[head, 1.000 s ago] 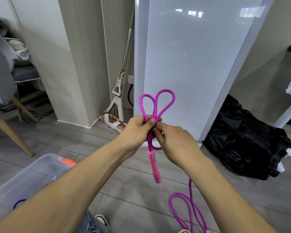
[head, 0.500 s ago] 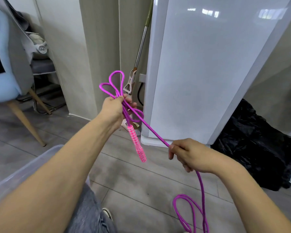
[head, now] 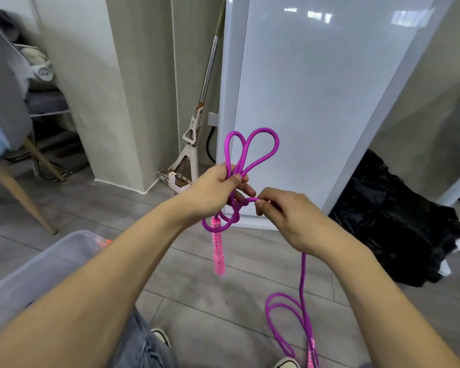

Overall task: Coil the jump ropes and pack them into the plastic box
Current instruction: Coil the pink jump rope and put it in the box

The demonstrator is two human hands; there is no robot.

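1. At the centre of the frame the left hand (head: pixel 218 187) is gripping the gathered folds of the purple jump rope (head: pixel 250 152), fingers curled round the bundle; two loops are standing up above the fist like a heart.
2. Just right of it, the right hand (head: pixel 284 216) is pinching a fresh bend of the same rope between thumb and fingertips, bringing it toward the left fist.
3. Below the left hand, a pink handle (head: pixel 218 251) is hanging straight down, with a low loop curling around its top.
4. From the right hand the rope is running down to the lower right of the frame, where loose slack is lying in loops on the grey floor (head: pixel 223 293) beside the second handle (head: pixel 311 354).
5. In the lower left, the plastic box (head: pixel 37 264) is waiting, partly hidden by the forearm; its contents are unclear.
6. Judged from this, coiling is roughly midway: several folds are gathered, the floor slack is still to be taken in, and packing is not yet begun for this rope.
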